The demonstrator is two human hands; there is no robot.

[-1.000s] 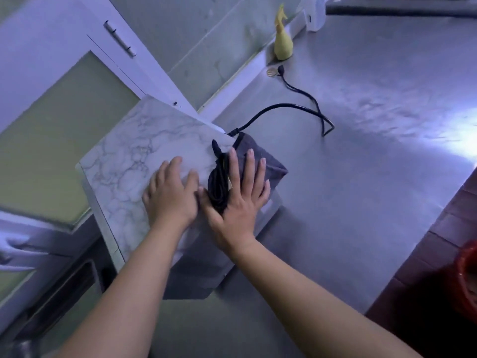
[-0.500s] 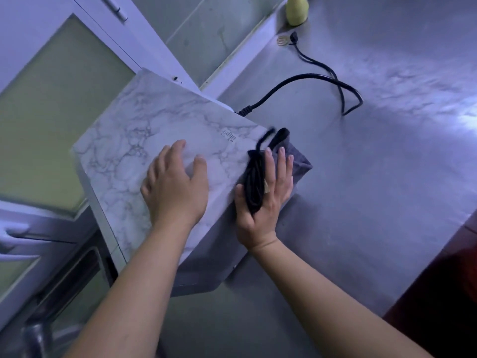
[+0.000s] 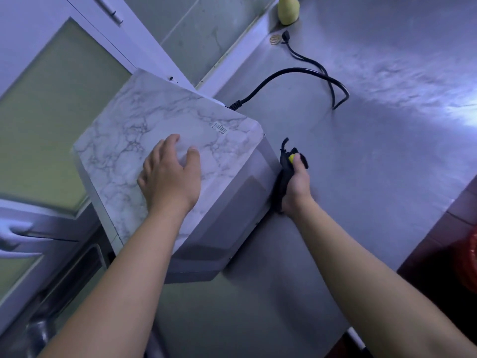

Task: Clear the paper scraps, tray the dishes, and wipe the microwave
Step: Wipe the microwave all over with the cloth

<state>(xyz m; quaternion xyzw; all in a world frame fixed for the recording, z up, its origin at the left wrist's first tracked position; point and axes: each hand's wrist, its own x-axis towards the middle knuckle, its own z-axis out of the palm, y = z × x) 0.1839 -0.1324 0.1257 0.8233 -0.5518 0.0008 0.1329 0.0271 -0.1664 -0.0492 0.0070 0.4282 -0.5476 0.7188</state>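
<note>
Grey counter (image 3: 374, 182) fills most of the view, with a pale wall (image 3: 206, 29) behind it and a cupboard door (image 3: 51, 99) with a greenish pane on the left. At the back of the counter stands a yellow bottle (image 3: 287, 11); only its lower part shows, and what is in it cannot be seen. At the far right edge there is a red thing (image 3: 469, 259), cut off by the frame, so it is not clear what it is or what it holds.

A microwave (image 3: 154, 120) sits on the counter, turned at a slant, with a white and grey marble pattern on top. Its inside is hidden from here. A black cord (image 3: 296, 71) comes out of its back corner and loops across the counter to a plug (image 3: 285, 36) lying loose near the bottle.

Left hand (image 3: 170, 179) lies palm down on the top of the microwave. Its fingers (image 3: 173, 143) are spread a little and bent softly, resting on the marble top and holding nothing. That arm reaches in from the bottom of the view.

Right hand (image 3: 296, 187) is lower, beside the right wall of the microwave. It grips a dark cloth (image 3: 282, 182), bunched up, with the thumb (image 3: 296, 161) on top by a small yellow bit (image 3: 291, 158). The cloth touches the side wall of the microwave near its back corner. The other fingers are hidden behind the cloth.
</note>
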